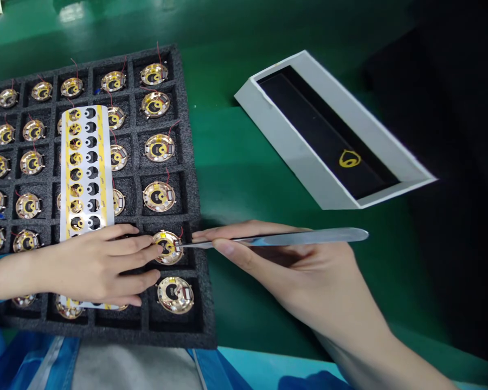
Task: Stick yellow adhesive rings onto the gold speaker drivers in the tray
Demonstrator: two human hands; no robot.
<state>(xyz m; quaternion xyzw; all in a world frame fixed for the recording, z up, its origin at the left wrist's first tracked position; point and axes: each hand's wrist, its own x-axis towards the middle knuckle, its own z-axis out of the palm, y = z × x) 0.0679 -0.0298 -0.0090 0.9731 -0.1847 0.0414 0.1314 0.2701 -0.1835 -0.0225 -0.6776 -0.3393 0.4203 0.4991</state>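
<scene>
Left hand: palm down (91, 265), fingers extended and spread, grasping nothing; palm over the lower part of the sticker sheet (83, 203), foremost fingertips at the left edge of the gold unit (168, 254).
Right hand: fingers and thumb (301, 281) pinched around metal tweezers (301, 237), held nearly level.
Tweezer tip: at the right side of the gold unit, beside a small part near a red wire (181, 233); whether it grips anything, cannot tell.
Gold unit: round, in the rightmost column of the foam tray (188, 146), second compartment from the wearer's edge; yellow and black patches on its face.
Neighbouring unit: similar round piece (175, 296) in the near right corner compartment, just beside the worked one.
Sticker sheet: white and yellow, two columns of round cut shapes, lying across the tray compartments.
White box: apart from the tray, beyond the right hand (290, 147); dark interior, one yellow looped piece (344, 161) inside.
Surface: green (236, 162), under tray and box.
</scene>
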